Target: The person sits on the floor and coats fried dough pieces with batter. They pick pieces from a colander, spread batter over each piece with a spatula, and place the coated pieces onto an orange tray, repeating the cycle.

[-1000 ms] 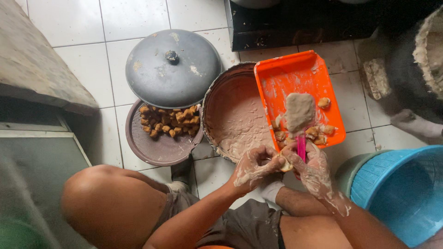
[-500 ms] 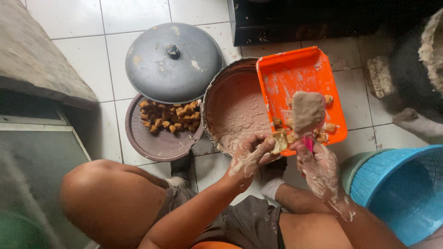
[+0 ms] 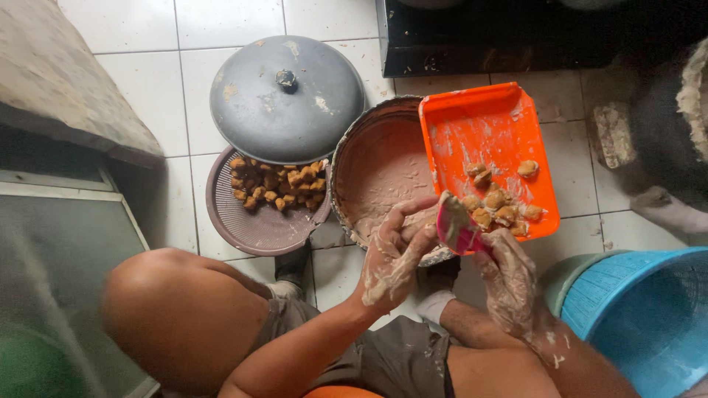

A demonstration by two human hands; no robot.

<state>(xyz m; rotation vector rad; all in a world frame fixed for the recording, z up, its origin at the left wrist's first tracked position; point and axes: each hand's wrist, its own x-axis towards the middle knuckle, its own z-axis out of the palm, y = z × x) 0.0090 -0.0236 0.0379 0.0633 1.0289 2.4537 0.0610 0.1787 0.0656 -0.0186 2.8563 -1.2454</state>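
Scraper (image 3: 456, 227) sits clamped in the right hand (image 3: 507, 278), blade angled toward the bowl (image 3: 372, 173); left hand (image 3: 394, 254), fingers curled empty, touches its tip.

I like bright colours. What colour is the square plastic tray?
Orange, the square plastic tray, in the head view.

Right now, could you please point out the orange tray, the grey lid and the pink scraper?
Orange tray (image 3: 483, 121): head view, bare upper floor.
Grey lid (image 3: 286, 99): head view, dome by knob.
Pink scraper (image 3: 456, 227): head view, blade.

Batter bowl (image 3: 376, 173) hemmed: orange tray (image 3: 483, 125) over right rim, grey lid (image 3: 287, 99) and sieve (image 3: 251, 228) left, stove (image 3: 516, 33) behind. Bare floor (image 3: 335, 269) in front.
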